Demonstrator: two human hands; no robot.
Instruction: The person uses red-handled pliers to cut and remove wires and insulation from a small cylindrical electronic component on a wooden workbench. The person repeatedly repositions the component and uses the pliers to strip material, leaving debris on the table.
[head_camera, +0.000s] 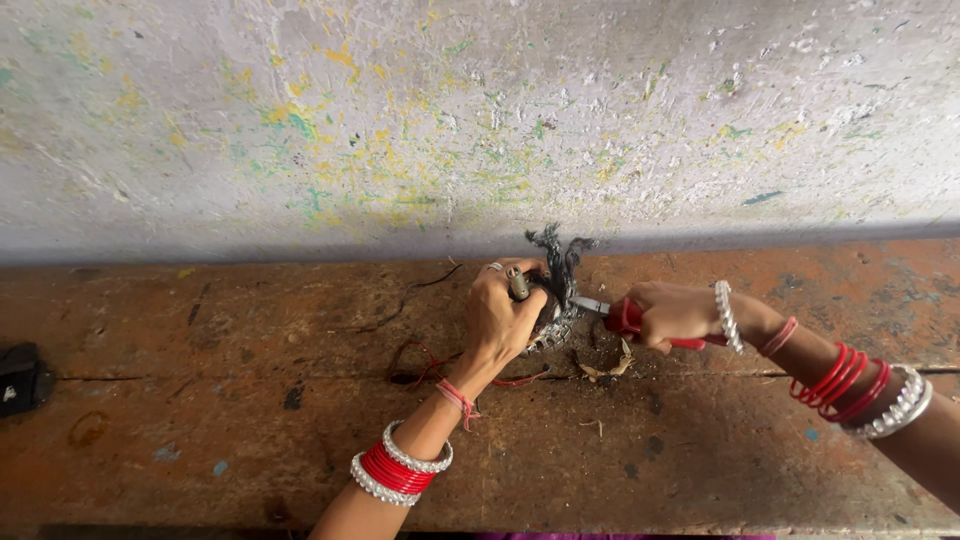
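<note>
Currently, item one: your left hand (503, 318) clamps a round metal part with a tuft of dark frayed wire (556, 262) rising from it, pressed down on the bench (200, 420) just under the wall (480, 120).

Item two: your right hand (672, 314) is closed around red-handled pliers (625, 318), whose tip meets the wire bundle just beside your left thumb.

Step in hand, as I judge it: cutting or pulling the wire out of the part. Your next move likely calls for a firm hold by the left hand and a steady squeeze at the wire's base.

Item three: loose red wire (420, 365) lies under your left wrist; scraps (610, 368) lie below your right hand.

Containers: none visible. A dark object (22, 378) far to your left is possibly a pouch; its contents cannot be told.
</note>
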